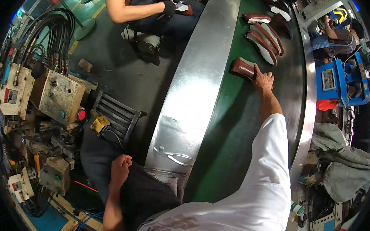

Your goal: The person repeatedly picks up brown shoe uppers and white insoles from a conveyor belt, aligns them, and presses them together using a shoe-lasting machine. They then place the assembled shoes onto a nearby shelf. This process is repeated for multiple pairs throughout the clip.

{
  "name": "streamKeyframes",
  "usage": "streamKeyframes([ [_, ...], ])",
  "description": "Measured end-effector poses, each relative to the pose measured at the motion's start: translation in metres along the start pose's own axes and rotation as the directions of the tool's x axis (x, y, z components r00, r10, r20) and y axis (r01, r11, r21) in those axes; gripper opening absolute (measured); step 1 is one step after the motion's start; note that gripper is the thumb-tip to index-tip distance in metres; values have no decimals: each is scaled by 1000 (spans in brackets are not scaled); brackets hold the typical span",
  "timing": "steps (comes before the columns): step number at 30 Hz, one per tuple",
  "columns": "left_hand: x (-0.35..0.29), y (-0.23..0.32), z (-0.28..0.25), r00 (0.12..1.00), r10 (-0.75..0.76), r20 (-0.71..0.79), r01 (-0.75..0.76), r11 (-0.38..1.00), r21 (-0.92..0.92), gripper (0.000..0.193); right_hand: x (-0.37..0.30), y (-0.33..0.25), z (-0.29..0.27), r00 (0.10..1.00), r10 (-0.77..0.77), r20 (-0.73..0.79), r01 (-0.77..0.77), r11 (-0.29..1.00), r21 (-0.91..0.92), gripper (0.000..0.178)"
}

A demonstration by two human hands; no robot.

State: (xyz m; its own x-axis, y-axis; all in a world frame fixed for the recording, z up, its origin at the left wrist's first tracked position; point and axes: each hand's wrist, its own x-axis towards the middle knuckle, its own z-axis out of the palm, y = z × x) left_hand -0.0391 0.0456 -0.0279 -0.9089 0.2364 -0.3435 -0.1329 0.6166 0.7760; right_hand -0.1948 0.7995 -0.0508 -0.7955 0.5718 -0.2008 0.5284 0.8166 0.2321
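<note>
Grip [264,79] (my right hand, palm downward) is touching the near right end of a brown shoe [243,69]: one digit is lying against it, others are bending off to its right, and I cannot tell whether they are closing on anything. The shoe is lying on the green belt [223,134], just short of several brown-and-white shoes [261,47]. My left hand [120,166] is curling into a loose fist over my dark trousers [141,197]. Beyond the metal ledge [195,69], a co-worker's gloved hand [169,8] is working.
</note>
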Motion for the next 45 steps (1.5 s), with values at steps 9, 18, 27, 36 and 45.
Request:
streamKeyframes([
  [9, -1, -8, -4, 997, 82, -3, -82, 994, -67, 18, -95, -17, 33, 992, 7, 122, -76, 817, 572, 110],
  [18, -11, -1, -15, 993, 120, 11, -117, 982, -145, 21, -273, -39, 54, 969, 22, 246, -236, 377, 895, 77],
  [27, -8, 86, -69, 946, 299, -129, -324, 827, -459, 41, -419, -207, -70, 873, -459, 167, -145, 84, 986, 75],
  [36, -116, 65, -194, 599, 470, -649, -468, 862, 193, 42, -538, -400, -159, 439, -867, -238, 542, 44, 839, 105],
  [45, -253, 47, -159, 779, 324, -537, -436, 895, -91, 95, -594, -467, -103, 213, -890, -404, 514, -249, 821, 116],
])
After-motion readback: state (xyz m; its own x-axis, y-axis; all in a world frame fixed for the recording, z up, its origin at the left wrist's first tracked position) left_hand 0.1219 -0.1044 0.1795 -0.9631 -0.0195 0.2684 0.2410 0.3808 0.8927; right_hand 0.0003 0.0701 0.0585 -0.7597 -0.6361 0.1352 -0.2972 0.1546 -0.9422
